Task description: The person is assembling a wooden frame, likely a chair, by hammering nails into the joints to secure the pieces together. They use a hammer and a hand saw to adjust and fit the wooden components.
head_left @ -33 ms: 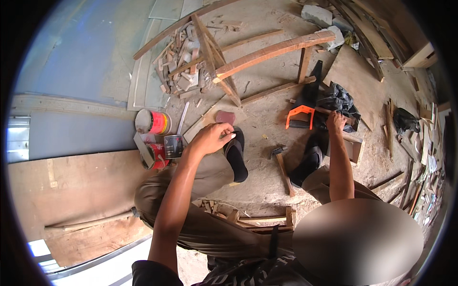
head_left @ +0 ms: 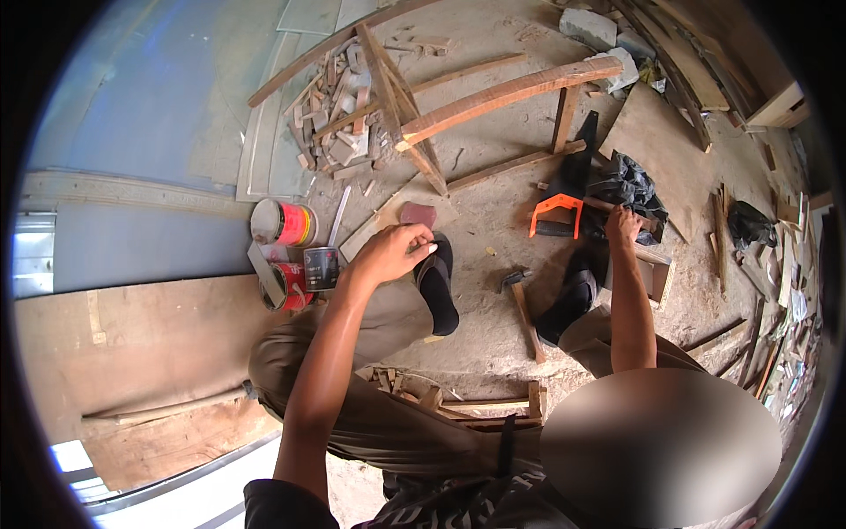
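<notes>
Head view: nearest the body, the hammer [head_left: 526,319] lies on the floor between the feet; beyond it, the left hand [head_left: 397,253] hangs just beside the left foot [head_left: 436,295], fingers curled toward the thumb, though from here I cannot tell whether they grip anything. Farther out, the right hand [head_left: 624,226] meets the near edge of the black plastic bag [head_left: 624,181], its fingers bent, their closure hidden from me; the orange-handled saw [head_left: 571,181] lies just left of this nearer hand, its long axis running away toward the wooden frame [head_left: 511,94].
</notes>
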Motion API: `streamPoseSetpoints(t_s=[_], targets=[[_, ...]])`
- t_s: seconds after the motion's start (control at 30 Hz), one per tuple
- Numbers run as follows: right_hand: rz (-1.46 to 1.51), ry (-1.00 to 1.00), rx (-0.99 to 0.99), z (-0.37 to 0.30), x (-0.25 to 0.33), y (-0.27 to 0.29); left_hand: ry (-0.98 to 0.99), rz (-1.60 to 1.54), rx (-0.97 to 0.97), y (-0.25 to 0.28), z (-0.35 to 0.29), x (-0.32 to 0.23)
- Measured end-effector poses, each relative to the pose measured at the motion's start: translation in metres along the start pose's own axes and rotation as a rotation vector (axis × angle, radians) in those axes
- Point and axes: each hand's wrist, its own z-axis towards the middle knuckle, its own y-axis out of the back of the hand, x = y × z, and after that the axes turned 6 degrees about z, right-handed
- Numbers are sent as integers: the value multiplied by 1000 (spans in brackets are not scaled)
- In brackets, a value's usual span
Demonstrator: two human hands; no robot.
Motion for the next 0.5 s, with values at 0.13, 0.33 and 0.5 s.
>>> streamPoseSetpoints(t_s=[0.13,0.33,0.5], targets=[[4,44,-41,-3,-5,9,16,-10,13,-1,-3,-9],[227,101,-333,-19,10,64,-20,-124,-40,0,-7,-24],[1300,-37,-14,-50,52,88,38,-392,-234,-33,-3,-33]])
